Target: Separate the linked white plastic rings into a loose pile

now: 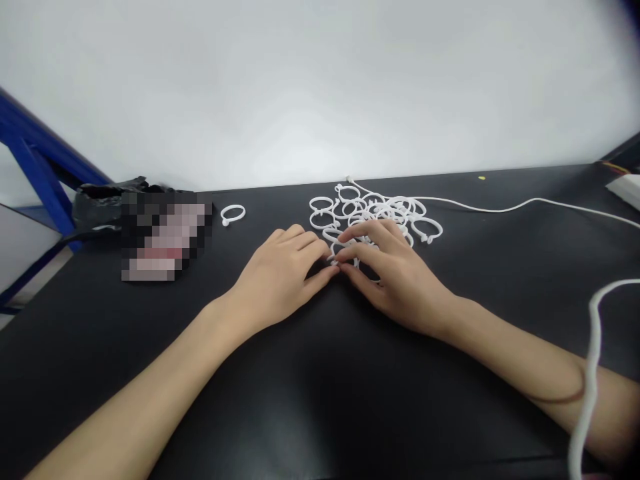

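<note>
Left hand [277, 273] and right hand [407, 280] bare, fingers slender. Behind the wrists, left forearm [165, 373] and right forearm [520, 353] likewise bare as far as the view reaches, narrow near the hand, broadening away from it. Well back from the right hand, a thin dark curved line [560, 401], band or shadow unclear; beside it, a smooth white cable [591, 373] crosses in front of the arm.
</note>
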Tool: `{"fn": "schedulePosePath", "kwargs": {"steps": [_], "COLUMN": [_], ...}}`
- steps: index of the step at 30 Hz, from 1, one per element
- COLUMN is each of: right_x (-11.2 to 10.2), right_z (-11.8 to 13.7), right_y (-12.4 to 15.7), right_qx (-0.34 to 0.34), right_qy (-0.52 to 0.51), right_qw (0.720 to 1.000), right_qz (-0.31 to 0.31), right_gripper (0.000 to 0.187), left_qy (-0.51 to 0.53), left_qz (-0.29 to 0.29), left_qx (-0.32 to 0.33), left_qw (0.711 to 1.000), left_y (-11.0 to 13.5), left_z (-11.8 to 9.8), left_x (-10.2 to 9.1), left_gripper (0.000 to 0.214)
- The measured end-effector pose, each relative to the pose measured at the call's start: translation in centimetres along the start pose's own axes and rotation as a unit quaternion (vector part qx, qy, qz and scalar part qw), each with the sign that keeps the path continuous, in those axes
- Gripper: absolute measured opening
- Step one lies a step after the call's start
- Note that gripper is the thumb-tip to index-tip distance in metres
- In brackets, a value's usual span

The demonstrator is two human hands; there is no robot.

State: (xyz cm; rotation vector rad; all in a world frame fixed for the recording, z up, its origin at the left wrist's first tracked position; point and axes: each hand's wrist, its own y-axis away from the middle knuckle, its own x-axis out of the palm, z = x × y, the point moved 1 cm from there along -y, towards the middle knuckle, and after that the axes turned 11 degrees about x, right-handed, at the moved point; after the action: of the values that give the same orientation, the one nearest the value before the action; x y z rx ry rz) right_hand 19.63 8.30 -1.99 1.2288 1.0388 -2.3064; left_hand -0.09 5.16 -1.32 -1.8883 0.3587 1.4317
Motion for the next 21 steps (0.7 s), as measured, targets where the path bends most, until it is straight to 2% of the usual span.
{"fn": "schedulePosePath", "kwargs": {"steps": [5, 9, 11, 21], "right_x": [-0.1, -0.2, -0.1, -0.1], "right_z": [0.2, 0.3, 0.2, 0.0], "right_y": [-0.1, -0.1, -0.1, 0.0], "right_qx": [0.008, 0.020, 0.014, 0.024], "right_qy": [-0.030, -0.035, -0.032, -0.034], "right_qw": [0.999, 0.999, 0.999, 0.999], "right_qz": [0.021, 0.033, 0.039, 0.026], "right_gripper": [0.017, 0.042, 0.048, 0.040], "left_qy": [-0.060, -0.046, -0.035, -0.050], "left_qz": [-0.013, -0.033, -0.040, -0.020], "left_qx": [0.015, 0.019, 0.028, 0.053], "left_qw": [0.998, 0.998, 0.998, 0.997], "left_y": [0.0, 0.1, 0.2, 0.3], "left_z": [0.1, 0.2, 0.1, 0.3], "left_x": [-0.5, -1.0, -1.2, -1.4], "left_gripper": [0.019, 0.019, 0.019, 0.022]}}
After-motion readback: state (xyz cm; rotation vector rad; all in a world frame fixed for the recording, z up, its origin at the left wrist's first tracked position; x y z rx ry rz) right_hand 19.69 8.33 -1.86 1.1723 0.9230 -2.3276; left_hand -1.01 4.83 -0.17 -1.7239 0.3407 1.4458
